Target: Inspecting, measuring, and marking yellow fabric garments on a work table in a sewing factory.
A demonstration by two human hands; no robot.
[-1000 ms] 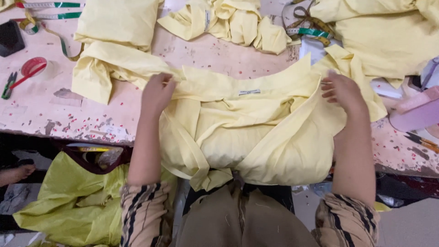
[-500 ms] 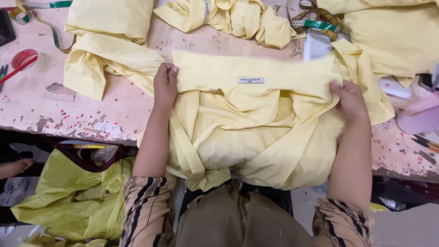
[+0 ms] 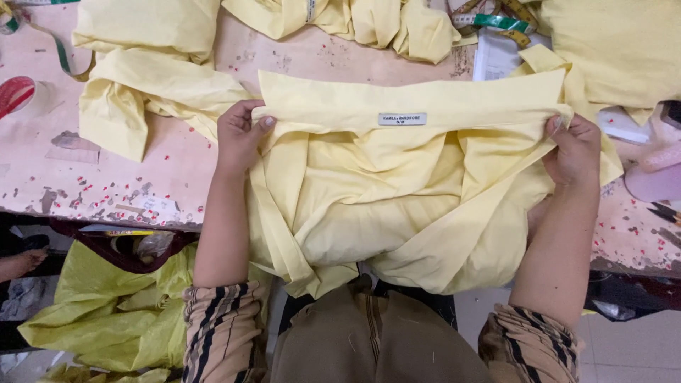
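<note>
Head view, looking straight down at a pale pink worktable [image 3: 142, 177] speckled with red marks. A pale yellow shirt [image 3: 397, 213] lies spread across the table's near edge, its lower part hanging over toward the person's lap. The collar [image 3: 411, 99] is laid flat and stretched sideways, with a small white label [image 3: 402, 119] sewn at its centre. The left hand [image 3: 241, 135] pinches the collar's left end — fingers closed on the cloth, thumb on top. The right hand [image 3: 576, 147] grips the collar's right end in the same way, fingers curled shut around the fabric. Both forearms are bare; striped sleeves [image 3: 220, 333] are pushed up at the elbows.

Around the shirt lie more garments of the same yellow cloth: a folded piece [image 3: 142, 28] at the upper left with a crumpled one [image 3: 142, 99] just below it, a bunched heap [image 3: 355, 18] at the top centre, and a larger piece [image 3: 617, 42] at the upper right, touching the collar's right end. A green and yellow measuring tape [image 3: 496, 18] curls near the top — beside it a white sheet of paper [image 3: 496, 57]. A roll of red tape [image 3: 15, 96] sits at the far left edge. Below the table, at lower left, a yellow-green plastic bag [image 3: 92, 312] rests on the floor.
</note>
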